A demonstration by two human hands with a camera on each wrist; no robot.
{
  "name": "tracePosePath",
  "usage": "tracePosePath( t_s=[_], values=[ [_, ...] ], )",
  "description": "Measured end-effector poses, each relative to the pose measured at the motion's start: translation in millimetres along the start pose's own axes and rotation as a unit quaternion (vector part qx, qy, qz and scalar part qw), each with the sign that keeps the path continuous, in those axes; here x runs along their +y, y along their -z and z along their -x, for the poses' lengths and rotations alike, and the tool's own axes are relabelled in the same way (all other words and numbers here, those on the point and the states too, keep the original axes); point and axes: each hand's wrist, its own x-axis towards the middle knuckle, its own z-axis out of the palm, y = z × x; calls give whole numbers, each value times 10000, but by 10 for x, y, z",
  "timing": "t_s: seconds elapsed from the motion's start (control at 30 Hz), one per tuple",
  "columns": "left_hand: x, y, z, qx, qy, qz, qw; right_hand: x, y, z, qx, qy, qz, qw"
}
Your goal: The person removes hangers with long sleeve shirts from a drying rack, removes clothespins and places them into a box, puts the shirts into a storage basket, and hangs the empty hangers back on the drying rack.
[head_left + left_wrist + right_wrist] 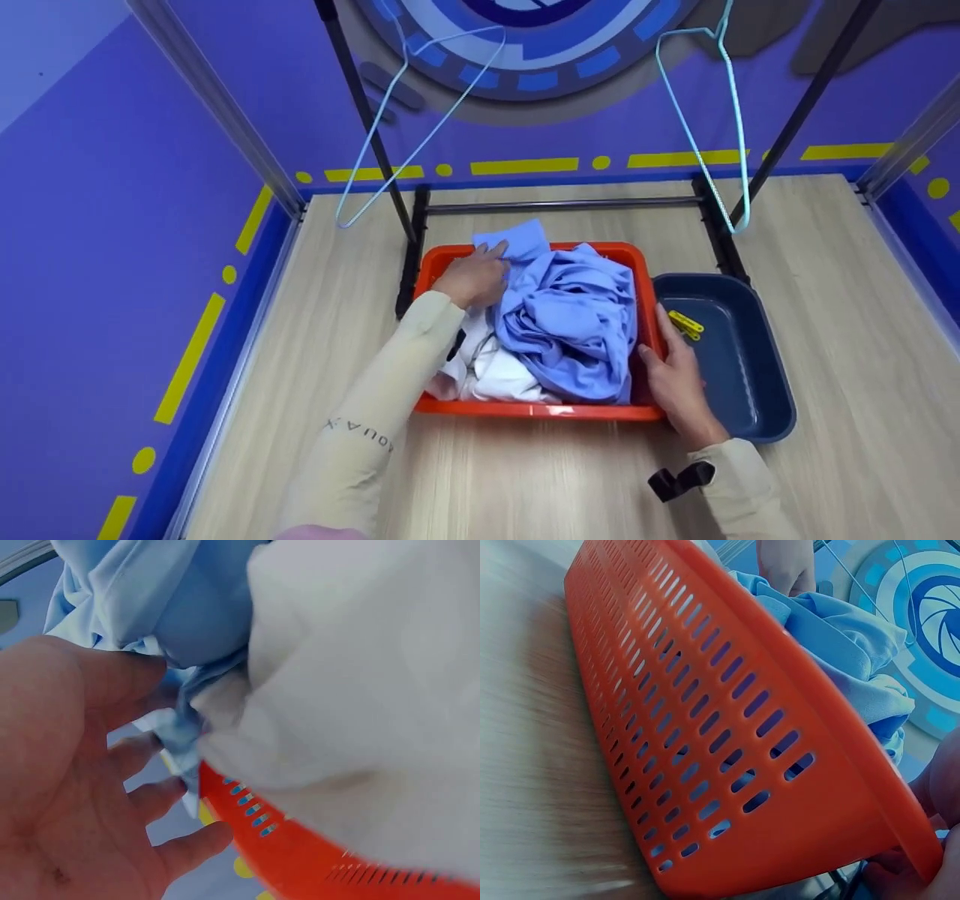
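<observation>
A red-orange laundry basket [540, 410] with slotted walls stands in front of me, filled with a rumpled light-blue garment [570, 322] and white cloth [506, 371]. My left hand [474, 279] reaches in over the basket's left back part. Its thumb and forefinger pinch a fold of the blue garment [176, 592], while the other fingers spread apart in the left wrist view. White cloth [360, 675] fills the right of that view. On the opposite side, my right hand [679, 379] grips the basket's right rim, thumb inside; the right wrist view shows the slotted outer wall [697, 720].
A dark blue basin [780, 390] holding yellow clothespins [685, 325] sits right beside the basket. Behind stands a black rack frame [562, 204]. Two pale-blue hangers [442, 127] hang above, left and right. A purple wall [90, 262] bounds the left side.
</observation>
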Motion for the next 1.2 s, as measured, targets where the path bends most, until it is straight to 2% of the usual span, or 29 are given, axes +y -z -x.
tracePosePath(
  t_s=[0.13,0.27,0.37,0.57,0.7,0.8,0.9,1.0,1.07,1.2],
  values=[
    [-12,-10,48,16,-6,-29,10000,3,-20,-5,49,42,-35,10000],
    [2,-43,160,-65,127,-149,9998,15,-30,-1,-16,25,1,10000],
    [52,-42,267,-153,207,-160,9995,19,-18,1,-19,7,34,10000],
    [158,-48,447,-319,116,-269,9991,11,7,-4,5,-54,49,10000],
    [169,-103,490,-646,88,-417,9970,5,0,-2,-8,-66,70,10000],
    [147,-168,463,-1072,119,-422,9933,2,-9,4,14,-80,92,9999],
    [105,-207,416,-1515,246,-241,9879,-9,-12,6,29,-58,102,9999],
    [46,-209,376,-1763,249,-1,9840,-18,-8,1,38,-44,88,9999],
    [10,-200,362,-1765,113,63,9842,-18,-5,0,39,-43,91,9999],
    [-40,-214,395,-1331,13,239,9908,0,-5,6,-9,-85,120,9999]
  ],
)
